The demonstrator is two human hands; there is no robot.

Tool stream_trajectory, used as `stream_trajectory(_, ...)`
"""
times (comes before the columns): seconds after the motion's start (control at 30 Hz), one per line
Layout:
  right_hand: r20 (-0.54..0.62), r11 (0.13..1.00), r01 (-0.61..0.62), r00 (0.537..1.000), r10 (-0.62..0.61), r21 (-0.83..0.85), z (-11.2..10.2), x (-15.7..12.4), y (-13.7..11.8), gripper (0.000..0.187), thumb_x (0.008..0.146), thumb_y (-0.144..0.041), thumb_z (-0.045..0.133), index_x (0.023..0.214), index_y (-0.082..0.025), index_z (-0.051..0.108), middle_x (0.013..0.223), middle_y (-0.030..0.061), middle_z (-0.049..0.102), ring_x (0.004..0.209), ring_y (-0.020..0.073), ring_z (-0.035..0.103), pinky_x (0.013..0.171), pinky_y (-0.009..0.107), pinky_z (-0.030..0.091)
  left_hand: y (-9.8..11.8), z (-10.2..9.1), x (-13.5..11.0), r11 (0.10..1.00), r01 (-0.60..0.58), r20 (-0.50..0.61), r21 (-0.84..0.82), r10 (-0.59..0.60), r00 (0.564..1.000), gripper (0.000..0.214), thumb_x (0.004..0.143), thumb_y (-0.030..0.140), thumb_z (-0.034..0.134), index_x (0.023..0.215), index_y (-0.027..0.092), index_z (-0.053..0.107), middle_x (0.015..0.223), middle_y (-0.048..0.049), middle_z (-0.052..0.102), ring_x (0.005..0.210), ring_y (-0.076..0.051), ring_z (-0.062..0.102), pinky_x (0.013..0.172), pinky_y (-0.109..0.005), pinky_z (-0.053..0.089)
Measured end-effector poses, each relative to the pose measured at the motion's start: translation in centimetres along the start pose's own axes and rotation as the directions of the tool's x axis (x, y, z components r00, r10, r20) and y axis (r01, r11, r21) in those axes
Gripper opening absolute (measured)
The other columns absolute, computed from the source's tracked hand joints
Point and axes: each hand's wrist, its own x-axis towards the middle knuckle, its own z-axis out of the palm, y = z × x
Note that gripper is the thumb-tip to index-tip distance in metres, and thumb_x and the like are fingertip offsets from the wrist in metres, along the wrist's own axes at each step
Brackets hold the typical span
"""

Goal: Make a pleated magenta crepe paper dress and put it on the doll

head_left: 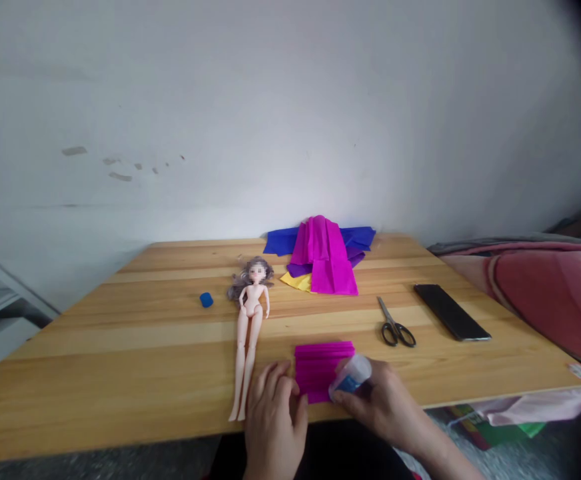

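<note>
A folded piece of magenta crepe paper (320,367) lies near the front edge of the wooden table (120,347). My left hand (273,420) rests on the table at its left edge, fingers curled down against the paper. My right hand (375,400) grips a glue stick (351,376) with a clear body and blue inside, its tip pressed to the paper's right side. A bare doll (249,327) with grey hair lies on its back just left of the paper. A small blue cap (206,300) sits left of the doll.
Black-handled scissors (395,325) and a dark phone (451,311) lie to the right. A pile of magenta, blue, purple and yellow paper sheets (323,257) sits at the back by the wall. Pink bedding (545,293) lies right of the table.
</note>
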Motion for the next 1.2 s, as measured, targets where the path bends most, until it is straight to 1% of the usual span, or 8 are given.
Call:
stream_trajectory(0.13, 0.063, 0.998, -0.01, 0.998, 0.014, -0.062, 1.0, 0.4, -0.1, 0.014, 0.076, -0.032, 0.062, 0.076, -0.018, 0.062, 0.065, -0.0019, 0.06, 0.056, 0.0105, 0.048, 0.054, 0.02, 0.037, -0.3, 0.2, -0.1, 1.0, -0.005, 0.004, 0.003, 0.005, 1.0, 0.009, 0.077, 0.016, 0.054, 0.083, 0.022, 0.052, 0.111, -0.0086, 0.06, 0.11, -0.028, 0.05, 0.089, -0.046, 0.045)
stream_trajectory(0.3, 0.048, 0.981, -0.095, 0.993, 0.105, -0.171, -0.6, -0.2, 1.0, 0.016, 0.076, -0.032, 0.06, 0.069, -0.018, 0.056, 0.059, -0.0031, 0.052, 0.053, 0.0096, 0.043, 0.05, 0.02, 0.032, -0.1, 0.2, 0.0, 1.0, 0.007, 0.01, -0.003, -0.007, 1.0, 0.007, 0.077, 0.016, 0.053, 0.075, 0.022, 0.05, 0.111, -0.0082, 0.059, 0.11, -0.028, 0.05, 0.09, -0.047, 0.044)
stream_trajectory(0.4, 0.027, 0.971, -0.137, 0.989, 0.145, -0.193, -1.4, -0.5, 1.6, 0.019, 0.077, -0.035, 0.059, 0.069, -0.018, 0.056, 0.059, -0.0024, 0.053, 0.054, 0.0102, 0.044, 0.051, 0.021, 0.033, 0.1, 0.2, 0.1, 1.0, 0.011, 0.016, -0.02, -0.01, 1.0, 0.008, 0.078, 0.016, 0.052, 0.076, 0.022, 0.049, 0.112, -0.0081, 0.059, 0.111, -0.028, 0.049, 0.09, -0.047, 0.044)
stream_trajectory(0.57, 0.06, 0.99, -0.087, 0.994, 0.094, -0.113, -0.7, 0.0, 0.9, 0.018, 0.08, -0.036, 0.057, 0.076, -0.018, 0.06, 0.066, -0.0011, 0.058, 0.058, 0.0114, 0.048, 0.054, 0.021, 0.035, 0.0, 0.3, -0.2, 1.0, 0.008, 0.005, -0.017, -0.008, 1.0, 0.008, 0.079, 0.016, 0.052, 0.077, 0.023, 0.049, 0.111, -0.0079, 0.059, 0.111, -0.028, 0.049, 0.089, -0.048, 0.043)
stream_trajectory(0.67, 0.073, 0.99, -0.064, 0.995, 0.073, -0.123, -0.2, 0.3, 0.3, 0.016, 0.078, -0.034, 0.059, 0.075, -0.018, 0.059, 0.065, -0.0015, 0.057, 0.057, 0.0111, 0.046, 0.054, 0.021, 0.035, -0.1, 0.3, -0.3, 1.0, 0.007, 0.002, -0.011, -0.007, 1.0, 0.007, 0.078, 0.017, 0.053, 0.077, 0.023, 0.049, 0.111, -0.0076, 0.059, 0.111, -0.029, 0.049, 0.089, -0.047, 0.044)
stream_trajectory(0.9, 0.068, 0.98, -0.123, 0.989, 0.135, -0.156, -1.1, -0.2, 1.1, 0.014, 0.077, -0.032, 0.06, 0.074, -0.018, 0.058, 0.063, -0.0025, 0.054, 0.057, 0.0106, 0.044, 0.054, 0.02, 0.034, -0.1, 0.3, -0.1, 1.0, 0.001, 0.01, -0.027, -0.001, 1.0, 0.008, 0.079, 0.016, 0.052, 0.077, 0.023, 0.048, 0.111, -0.0082, 0.058, 0.111, -0.028, 0.048, 0.089, -0.047, 0.043)
stream_trajectory(1.1, 0.072, 0.984, -0.091, 0.992, 0.103, -0.153, -0.8, 0.2, 0.8, 0.016, 0.078, -0.034, 0.059, 0.075, -0.019, 0.059, 0.064, -0.0024, 0.055, 0.057, 0.0107, 0.045, 0.054, 0.02, 0.034, -0.1, 0.2, 0.0, 1.0, -0.004, 0.008, -0.023, 0.004, 1.0, 0.009, 0.079, 0.015, 0.051, 0.077, 0.022, 0.047, 0.112, -0.0092, 0.057, 0.11, -0.028, 0.048, 0.089, -0.048, 0.043)
stream_trajectory(1.2, 0.033, 0.977, -0.103, 0.993, 0.111, -0.187, -1.1, 0.0, 1.2, 0.018, 0.076, -0.036, 0.061, 0.07, -0.018, 0.058, 0.061, -0.0029, 0.054, 0.055, 0.0102, 0.045, 0.053, 0.02, 0.034, -0.1, 0.2, 0.0, 1.0, -0.011, 0.005, -0.023, 0.011, 1.0, 0.009, 0.079, 0.015, 0.051, 0.077, 0.022, 0.047, 0.11, -0.0092, 0.058, 0.109, -0.028, 0.049, 0.088, -0.047, 0.044)
